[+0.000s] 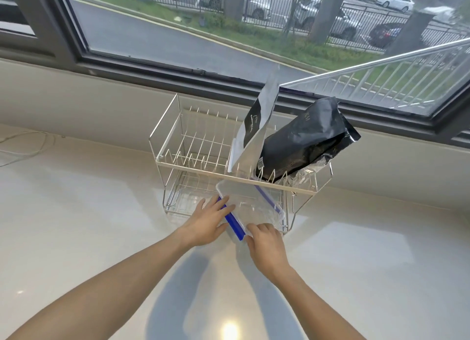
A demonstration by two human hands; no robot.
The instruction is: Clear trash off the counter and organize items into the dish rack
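Observation:
A two-tier wire dish rack (178,141) stands on the white counter below the window. A clear plastic container with blue clips (250,206) is tilted, its far end inside the rack's lower tier and its near end sticking out. My left hand (207,221) rests on its left side over a blue clip, fingers spread. My right hand (265,243) grips its near corner. On the upper tier, a silver and black pouch (256,133) stands upright and a bulky black bag (307,138) leans to its right.
The white counter (89,225) stretches wide to the left, right and front of the rack. A thin cord (28,146) lies at the far left. A low wall and a window sill (127,67) run behind the rack.

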